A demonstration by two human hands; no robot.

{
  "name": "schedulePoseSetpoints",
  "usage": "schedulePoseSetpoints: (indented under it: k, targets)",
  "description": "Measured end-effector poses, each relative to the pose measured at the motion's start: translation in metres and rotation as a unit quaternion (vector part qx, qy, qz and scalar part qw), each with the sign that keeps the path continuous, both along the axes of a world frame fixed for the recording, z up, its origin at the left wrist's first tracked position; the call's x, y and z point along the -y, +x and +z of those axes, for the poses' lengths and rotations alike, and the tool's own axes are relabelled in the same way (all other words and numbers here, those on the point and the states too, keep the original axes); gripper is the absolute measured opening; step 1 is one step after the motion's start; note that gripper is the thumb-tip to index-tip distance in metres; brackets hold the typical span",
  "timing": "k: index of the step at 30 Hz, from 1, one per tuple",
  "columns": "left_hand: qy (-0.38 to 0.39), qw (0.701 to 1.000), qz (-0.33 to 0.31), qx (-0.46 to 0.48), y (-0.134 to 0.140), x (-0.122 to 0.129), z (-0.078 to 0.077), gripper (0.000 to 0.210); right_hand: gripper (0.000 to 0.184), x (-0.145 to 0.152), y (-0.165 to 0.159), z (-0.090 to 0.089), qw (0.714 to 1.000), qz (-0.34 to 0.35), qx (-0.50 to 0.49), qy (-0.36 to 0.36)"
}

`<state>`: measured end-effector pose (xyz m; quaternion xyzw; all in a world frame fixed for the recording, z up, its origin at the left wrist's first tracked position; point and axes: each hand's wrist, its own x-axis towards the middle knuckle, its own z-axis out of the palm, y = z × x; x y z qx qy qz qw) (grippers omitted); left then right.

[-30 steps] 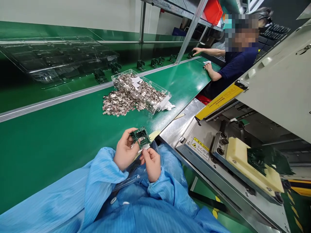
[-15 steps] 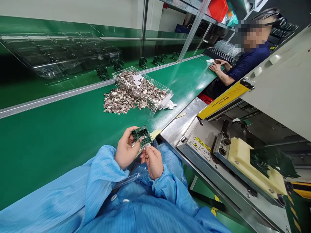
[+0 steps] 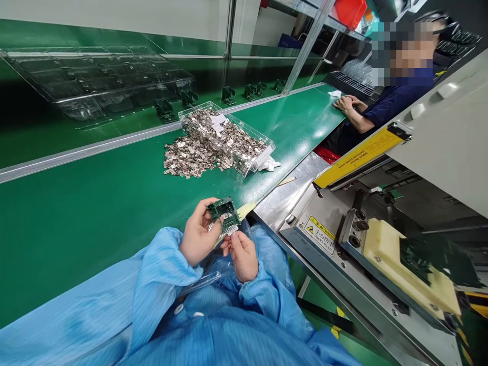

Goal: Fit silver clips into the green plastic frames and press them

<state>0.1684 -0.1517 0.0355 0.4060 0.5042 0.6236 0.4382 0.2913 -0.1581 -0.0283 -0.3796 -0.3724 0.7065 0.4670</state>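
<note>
A dark green plastic frame [image 3: 227, 209] with an opening in its middle is held in my left hand [image 3: 200, 231], thumb lying across its near side. Along the frame's near edge runs a row of small silvery metal pieces [image 3: 230, 230]. My right hand [image 3: 244, 252] is closed just below that row, thumb and fingertips pinched together. Anything between those fingertips is too small to make out. Beyond my hands, a clear plastic box [image 3: 229, 137] full of small metal pieces lies on the green bench, with a loose heap [image 3: 186, 157] of the same pieces beside it.
Several dark frames [image 3: 229, 95] stand behind the bench's metal rail, near a clear tray [image 3: 114, 84]. To my right is a machine with a cream fixture [image 3: 385, 249] and a hand-injury warning label [image 3: 320, 235]. A co-worker [image 3: 400, 96] sits at the far right.
My right hand has drawn back slightly from the frame's edge. My left hand and the frame stay nearly still. The background has shifted a little rightward as the camera turned.
</note>
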Motion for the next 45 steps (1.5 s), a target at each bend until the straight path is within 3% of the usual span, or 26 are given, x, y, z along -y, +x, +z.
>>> schedulePoseSetpoints:
  k: [8, 12, 15, 19, 27, 32, 35, 39, 45]
  targets:
    - [-0.024, 0.993, -0.021, -0.110, -0.005, -0.001, -0.007, 0.037, 0.053, -0.017, -0.005, -0.006, 0.998, 0.022, -0.020, -0.054]
    - [-0.021, 0.995, -0.006, -0.100, -0.002, 0.000, -0.006, 0.037, 0.053, -0.018, -0.004, -0.006, 0.998, 0.029, -0.007, -0.054]
    - [0.010, 0.998, 0.030, -0.058, -0.002, 0.001, -0.002, 0.035, 0.054, -0.017, -0.002, -0.003, 0.998, 0.037, -0.001, -0.043]
    - [0.042, 0.987, 0.106, -0.115, -0.010, -0.002, 0.001, 0.036, 0.056, -0.013, 0.001, 0.004, 0.999, 0.038, 0.011, -0.013]
    - [-0.009, 0.991, 0.041, -0.126, -0.010, 0.006, 0.002, 0.034, 0.048, -0.002, 0.006, 0.013, 0.993, 0.020, 0.090, 0.067]
    - [0.014, 0.990, 0.021, -0.135, -0.002, 0.021, 0.001, 0.033, 0.045, 0.003, 0.004, 0.016, 0.988, -0.007, 0.123, 0.098]
    - [0.037, 0.987, 0.007, -0.158, -0.001, 0.022, -0.002, 0.033, 0.047, 0.005, -0.003, 0.011, 0.983, -0.041, 0.142, 0.107]
    - [-0.004, 0.992, -0.017, -0.121, -0.002, 0.016, -0.004, 0.038, 0.045, 0.006, -0.011, -0.002, 0.976, -0.074, 0.164, 0.125]
    - [-0.012, 0.997, 0.009, -0.073, 0.000, 0.011, 0.000, 0.038, 0.042, 0.001, -0.006, -0.012, 0.964, -0.060, 0.199, 0.168]
